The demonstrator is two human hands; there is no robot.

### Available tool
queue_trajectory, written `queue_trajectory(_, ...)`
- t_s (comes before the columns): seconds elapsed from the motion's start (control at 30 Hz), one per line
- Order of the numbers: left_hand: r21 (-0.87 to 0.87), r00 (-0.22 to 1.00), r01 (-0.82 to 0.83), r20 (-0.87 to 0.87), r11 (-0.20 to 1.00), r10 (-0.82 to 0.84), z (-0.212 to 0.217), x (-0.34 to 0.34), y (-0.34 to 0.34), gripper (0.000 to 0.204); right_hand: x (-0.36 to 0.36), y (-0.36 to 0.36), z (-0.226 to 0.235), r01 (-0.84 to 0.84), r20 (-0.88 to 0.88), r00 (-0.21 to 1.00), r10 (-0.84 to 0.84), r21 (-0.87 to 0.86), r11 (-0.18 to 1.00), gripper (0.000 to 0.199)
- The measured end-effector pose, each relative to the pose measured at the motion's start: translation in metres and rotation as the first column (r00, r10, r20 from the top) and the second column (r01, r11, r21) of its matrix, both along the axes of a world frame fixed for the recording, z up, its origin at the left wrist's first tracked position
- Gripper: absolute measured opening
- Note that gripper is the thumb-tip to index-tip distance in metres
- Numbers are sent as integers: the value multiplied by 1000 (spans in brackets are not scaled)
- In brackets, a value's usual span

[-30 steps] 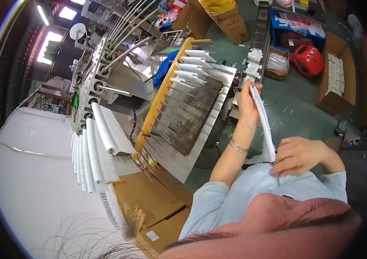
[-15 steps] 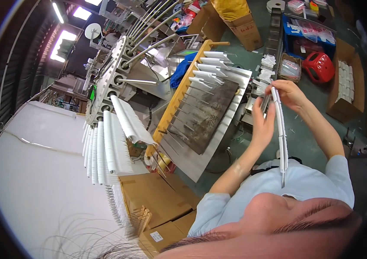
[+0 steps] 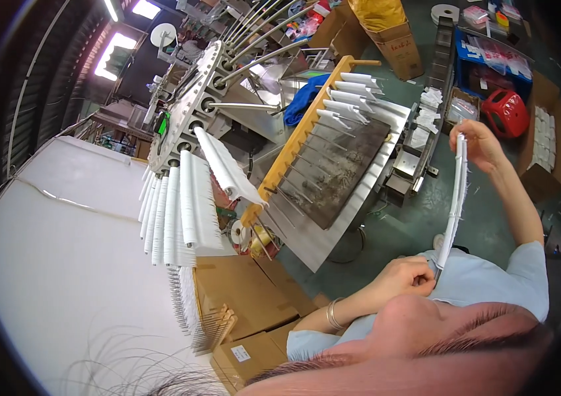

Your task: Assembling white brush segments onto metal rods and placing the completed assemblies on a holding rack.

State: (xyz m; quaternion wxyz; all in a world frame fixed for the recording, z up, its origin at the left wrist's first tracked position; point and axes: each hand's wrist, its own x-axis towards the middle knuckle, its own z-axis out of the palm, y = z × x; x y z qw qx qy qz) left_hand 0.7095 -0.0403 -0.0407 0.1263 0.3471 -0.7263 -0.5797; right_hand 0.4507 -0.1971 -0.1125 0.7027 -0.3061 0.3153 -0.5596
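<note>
A thin metal rod strung with stacked white, thin sheet-like pieces (image 3: 453, 204) slants in front of my body. My right hand (image 3: 480, 146) pinches its upper end. Lower down, my left hand (image 3: 404, 278) is closed at the bare end of the rod, close to my shirt. To the left, a yellow rack (image 3: 303, 122) carries a row of thin rods; several at its far end bear white pieces (image 3: 350, 99). What the white pieces are made of I cannot tell.
A round machine (image 3: 185, 109) with rods full of white sheets (image 3: 188, 198) stands left. A metal plate table (image 3: 333, 231) lies under the rack. Beyond it runs a narrow conveyor (image 3: 435, 86) with white pieces. Cardboard boxes (image 3: 247, 290), a red plastic stool (image 3: 505, 113) and a blue crate (image 3: 492, 63) stand around.
My left hand has gone from the upper part of the rod down to its lower end. My right hand, still at the top, has shifted right with the rod. The view has turned slightly.
</note>
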Motion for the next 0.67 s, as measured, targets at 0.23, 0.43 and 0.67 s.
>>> queue_trajectory(0.23,-155,804,-595,-127,789,582,11,38,-20,7,-32,14,75,103,-173,961,-217,-503,858,17)
queue_trajectory(0.43,-139,514,-851,-419,506,748,44,57,-71,13,-38,20,124,21,-234,942,-239,-672,740,14)
queue_trajectory(0.67,-176,497,-836,-643,519,583,66,44,-95,18,-74,36,127,-44,-221,963,-156,-697,716,20)
